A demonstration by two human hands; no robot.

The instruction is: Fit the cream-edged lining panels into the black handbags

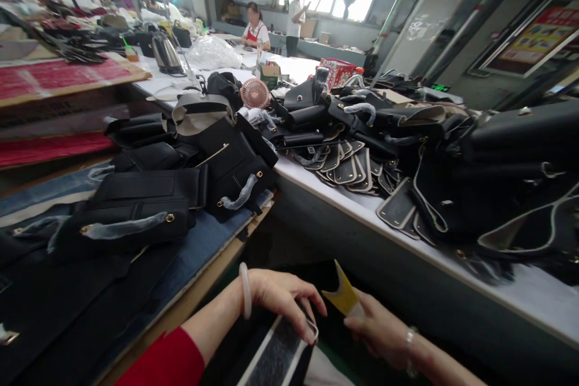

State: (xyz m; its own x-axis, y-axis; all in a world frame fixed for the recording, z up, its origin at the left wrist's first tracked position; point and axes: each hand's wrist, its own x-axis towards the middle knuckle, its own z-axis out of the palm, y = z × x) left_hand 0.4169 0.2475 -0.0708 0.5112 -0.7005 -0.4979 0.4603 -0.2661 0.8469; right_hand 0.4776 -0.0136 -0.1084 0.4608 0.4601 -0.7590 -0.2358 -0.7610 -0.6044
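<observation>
My left hand (283, 298) reaches in from the lower left, a pale bangle on its wrist, and its fingers close on the end of a dark strip with a white edge (275, 353) that lies across my lap. My right hand (377, 329) is beside it and pinches a small yellow forked tool (341, 292) that points up. Both hands are low in the head view, below the front edge of the white worktable (344, 205).
Black handbags (145, 205) with wrapped handles lie piled on the left bench. Flat black bag parts (348, 166) and more bags (511, 175) cover the table. A small pink fan (254, 93) and a kettle (165, 53) stand farther back. Two people are at the far benches.
</observation>
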